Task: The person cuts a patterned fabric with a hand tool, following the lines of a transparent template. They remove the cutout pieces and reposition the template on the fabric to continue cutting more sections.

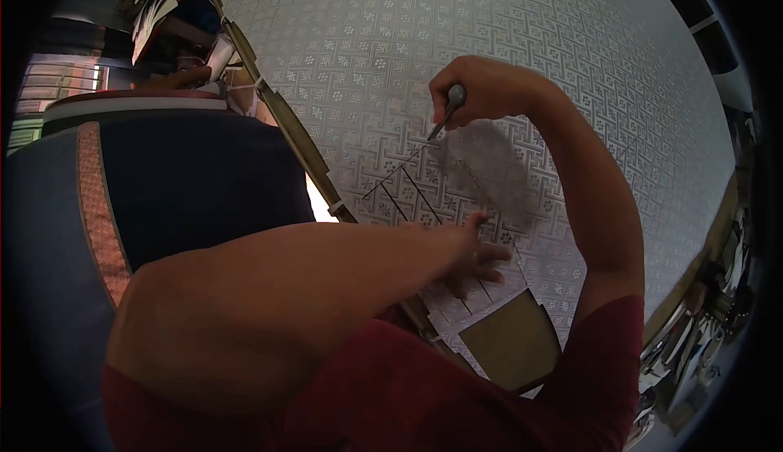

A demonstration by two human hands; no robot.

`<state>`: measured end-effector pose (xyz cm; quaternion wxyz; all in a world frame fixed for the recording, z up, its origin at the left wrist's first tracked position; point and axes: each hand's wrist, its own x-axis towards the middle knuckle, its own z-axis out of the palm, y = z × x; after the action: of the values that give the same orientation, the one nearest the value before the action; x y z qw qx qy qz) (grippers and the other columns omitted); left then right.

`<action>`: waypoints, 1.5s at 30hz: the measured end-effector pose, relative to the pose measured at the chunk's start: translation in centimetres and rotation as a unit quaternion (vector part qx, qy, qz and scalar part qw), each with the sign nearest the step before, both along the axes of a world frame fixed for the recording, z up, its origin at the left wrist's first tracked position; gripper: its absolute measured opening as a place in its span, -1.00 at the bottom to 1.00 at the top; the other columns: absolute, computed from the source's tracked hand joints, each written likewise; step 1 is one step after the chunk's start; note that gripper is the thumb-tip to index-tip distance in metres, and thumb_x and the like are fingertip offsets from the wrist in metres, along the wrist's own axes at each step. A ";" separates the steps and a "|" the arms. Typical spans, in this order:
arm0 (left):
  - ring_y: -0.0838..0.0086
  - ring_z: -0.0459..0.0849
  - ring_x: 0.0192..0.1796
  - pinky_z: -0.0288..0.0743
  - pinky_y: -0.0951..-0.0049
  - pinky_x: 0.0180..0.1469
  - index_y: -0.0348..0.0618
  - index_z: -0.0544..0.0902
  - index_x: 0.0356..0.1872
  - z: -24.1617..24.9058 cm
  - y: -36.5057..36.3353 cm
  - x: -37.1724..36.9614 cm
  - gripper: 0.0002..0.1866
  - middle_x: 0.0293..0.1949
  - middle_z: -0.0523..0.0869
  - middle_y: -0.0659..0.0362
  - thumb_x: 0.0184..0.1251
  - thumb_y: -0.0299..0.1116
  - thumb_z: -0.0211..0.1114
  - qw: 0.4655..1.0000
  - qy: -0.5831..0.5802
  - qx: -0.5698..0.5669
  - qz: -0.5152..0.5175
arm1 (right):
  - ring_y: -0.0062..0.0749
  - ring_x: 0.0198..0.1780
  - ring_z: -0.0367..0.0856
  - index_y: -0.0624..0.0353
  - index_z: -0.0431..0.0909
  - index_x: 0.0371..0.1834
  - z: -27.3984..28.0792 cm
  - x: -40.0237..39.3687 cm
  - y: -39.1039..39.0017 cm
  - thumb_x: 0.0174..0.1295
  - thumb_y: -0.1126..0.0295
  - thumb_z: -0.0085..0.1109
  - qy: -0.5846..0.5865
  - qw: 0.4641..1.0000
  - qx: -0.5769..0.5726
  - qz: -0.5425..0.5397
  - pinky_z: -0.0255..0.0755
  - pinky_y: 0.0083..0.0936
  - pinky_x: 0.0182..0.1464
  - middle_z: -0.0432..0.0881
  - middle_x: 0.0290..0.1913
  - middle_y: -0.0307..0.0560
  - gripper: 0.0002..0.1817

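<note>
My right hand [483, 91] reaches over from the right, its fingers closed around a grey awl-like tool [454, 101] with a rounded handle end. The tool's thin point angles down to a pale, silvery patterned sheet [367, 68], at or very near its surface. From that point a dark line runs down and left across the sheet, with several parallel dark lines branching below it. Lower down, my left hand [479, 263] is over the sheet with its fingers spread, slightly blurred, holding nothing. Below it lies a flat brown rectangular piece [515, 339], partly hidden by my sleeve.
A brown bar with pale clips [303, 146] runs along the sheet's left edge. Beyond it is a large dark blue surface [192, 183] with an orange band. Papers [159, 15] are piled at the upper left, and assorted items [701, 330] crowd the right side.
</note>
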<state>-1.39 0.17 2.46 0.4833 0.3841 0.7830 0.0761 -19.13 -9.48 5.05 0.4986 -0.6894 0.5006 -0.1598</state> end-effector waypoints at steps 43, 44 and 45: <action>-0.09 0.15 0.68 0.14 -0.07 0.64 0.25 0.25 0.66 1.7 -11.3 1.8 0.30 0.67 0.15 -0.16 -0.25 0.00 0.81 0.940 0.286 0.112 0.146 | -0.45 -0.27 0.69 0.20 0.61 0.12 -6.9 27.1 31.8 0.54 0.51 0.16 -0.014 0.475 -0.261 -0.840 0.62 -0.49 -0.20 0.66 -0.24 -0.12 -0.83; -0.13 0.15 0.68 0.12 -0.09 0.64 0.23 0.28 0.64 2.0 -12.5 2.9 0.20 0.65 0.18 -0.19 -0.13 -0.01 0.76 0.932 0.291 0.131 0.169 | -0.37 -0.23 0.72 0.20 0.62 0.13 -7.5 28.4 31.2 0.53 0.50 0.17 0.053 0.472 -0.252 -0.843 0.64 -0.46 -0.13 0.69 -0.21 -0.08 -0.82; -0.16 0.15 0.67 0.11 -0.11 0.65 0.22 0.32 0.62 1.8 -13.6 4.0 0.10 0.63 0.21 -0.21 -0.01 -0.02 0.71 0.922 0.300 0.151 0.194 | -0.26 -0.17 0.74 0.21 0.63 0.11 -7.7 29.2 30.3 0.52 0.50 0.18 0.171 0.479 -0.254 -0.823 0.64 -0.40 -0.04 0.71 -0.17 -0.02 -0.82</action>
<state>2.59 -13.40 4.27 0.1375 0.2981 0.9297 0.1669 10.03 20.84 -2.61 -0.1529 -0.0727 0.8516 -0.4961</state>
